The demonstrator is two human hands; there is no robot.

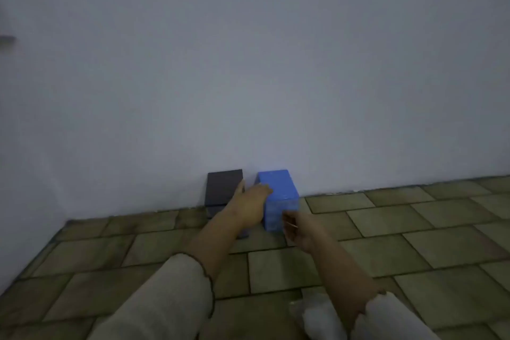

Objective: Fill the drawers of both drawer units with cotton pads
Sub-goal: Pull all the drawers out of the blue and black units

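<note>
Two small drawer units stand on the tiled floor against the white wall: a dark grey unit point(224, 188) on the left and a blue unit point(281, 196) on the right. My left hand point(251, 201) reaches between them, its fingers lying on the blue unit's top left edge. My right hand point(296, 232) is at the blue unit's lower front, fingers curled, pinching something thin and pale that is too blurred to name. A white bag of cotton pads point(317, 312) lies on the floor under my right forearm.
Greenish-brown floor tiles point(414, 229) spread out to the right and left of the units. The white wall point(248, 63) rises directly behind them and turns a corner at the far left.
</note>
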